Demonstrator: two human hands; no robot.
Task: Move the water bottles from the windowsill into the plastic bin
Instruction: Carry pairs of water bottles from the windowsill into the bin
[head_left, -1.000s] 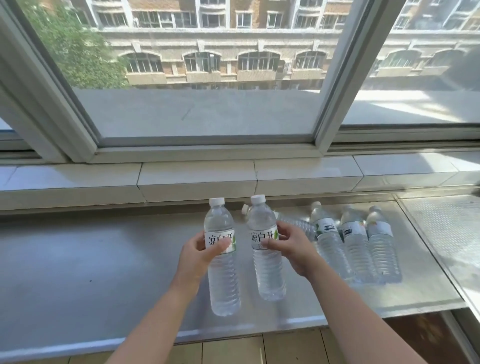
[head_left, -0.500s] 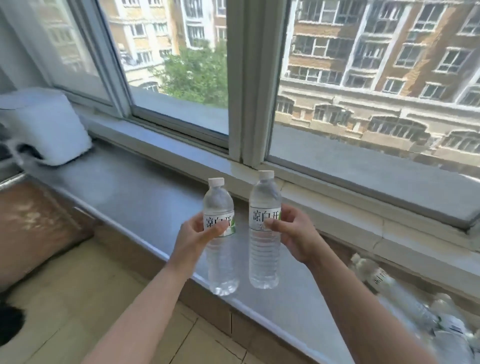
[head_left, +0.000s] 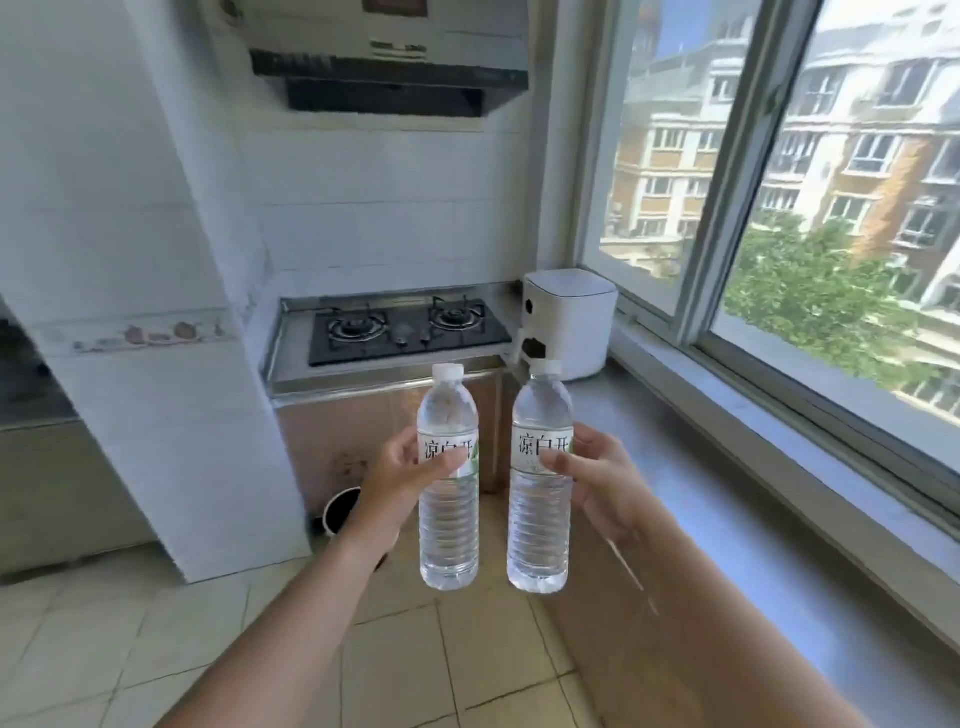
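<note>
I hold two clear water bottles upright in the air, over the tiled floor and beside the windowsill counter. My left hand (head_left: 397, 480) grips the left bottle (head_left: 448, 519) at its white label. My right hand (head_left: 597, 483) grips the right bottle (head_left: 540, 525) the same way. Both bottles have white caps and are full. The windowsill (head_left: 737, 483) runs along the right, under the window. No plastic bin is in view, and the other bottles are out of frame.
A black gas hob (head_left: 405, 330) sits on a steel counter ahead, under a range hood (head_left: 389, 78). A white appliance (head_left: 569, 322) stands at the windowsill's far end. A white tiled pillar (head_left: 171, 364) rises on the left. A dark round pot (head_left: 340, 512) lies on the floor.
I have turned left, away from the window, carrying both bottles off the windowsill. The remaining bottles have dropped out of view and the hob has come into view.
</note>
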